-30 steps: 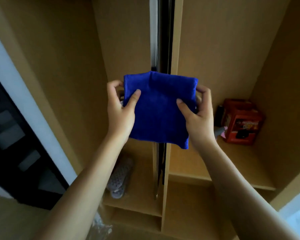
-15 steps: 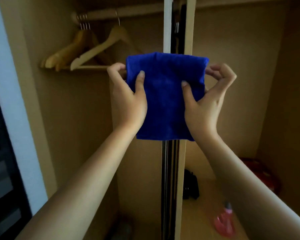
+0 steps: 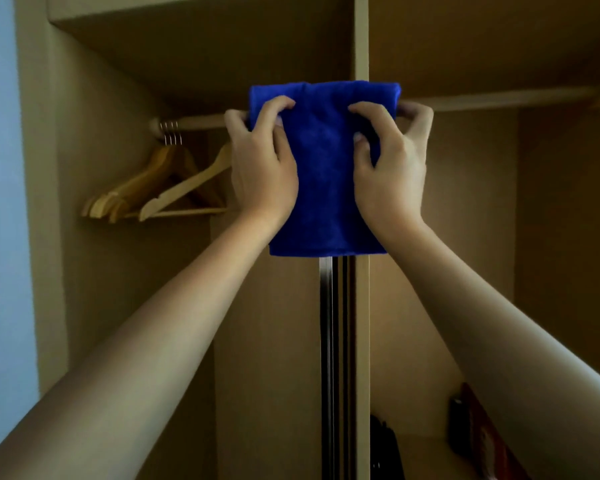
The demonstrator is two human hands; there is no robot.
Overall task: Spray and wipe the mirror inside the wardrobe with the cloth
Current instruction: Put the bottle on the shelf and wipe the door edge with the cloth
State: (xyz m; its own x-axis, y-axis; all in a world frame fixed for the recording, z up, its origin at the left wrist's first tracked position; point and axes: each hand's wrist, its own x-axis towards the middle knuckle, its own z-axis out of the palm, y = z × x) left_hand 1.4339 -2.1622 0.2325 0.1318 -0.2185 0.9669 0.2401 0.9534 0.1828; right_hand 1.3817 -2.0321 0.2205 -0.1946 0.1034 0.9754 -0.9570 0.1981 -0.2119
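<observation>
A folded blue cloth (image 3: 323, 174) is held up in front of the wardrobe's central divider, at the height of the hanging rail. My left hand (image 3: 260, 161) grips its left edge and my right hand (image 3: 392, 161) grips its right edge, fingers curled over the fabric. Below the cloth runs a narrow dark strip with a shiny metal edge (image 3: 333, 358), which may be the mirror seen edge-on. The cloth hides the upper part of that strip. No spray bottle shows in this view.
Several wooden hangers (image 3: 153, 188) hang from the rail (image 3: 194, 122) in the left compartment. A second rail (image 3: 506, 98) crosses the right compartment. A dark object (image 3: 385, 448) and a red box (image 3: 485, 434) sit on the lower right shelf. A pale wall (image 3: 0, 202) borders the left.
Both hands have raised the cloth from shelf height up to the rail, and my view has tilted upward. The fingers have curled more tightly over the cloth.
</observation>
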